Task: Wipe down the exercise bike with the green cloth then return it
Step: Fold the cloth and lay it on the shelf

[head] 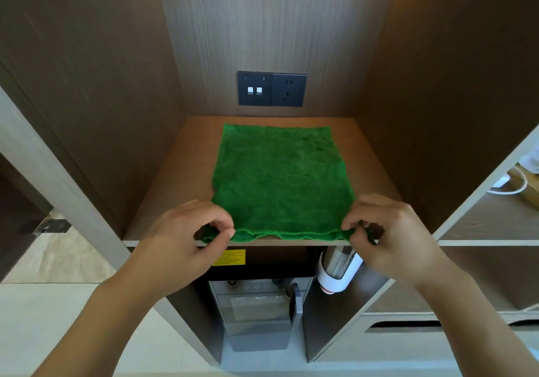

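Note:
The green cloth (281, 184) lies spread flat on a brown wooden shelf (163, 190) inside a cabinet niche. Its near edge reaches the shelf's front lip. My left hand (186, 239) pinches the cloth's near left corner between thumb and fingers. My right hand (390, 236) pinches the near right corner the same way. The exercise bike is not in view.
Wooden walls close the niche on the left, right and back, with a dark socket panel (271, 89) on the back wall. Below the shelf stand a water dispenser (256, 312) and a cup holder (338, 268). Open shelves (493, 219) continue to the right.

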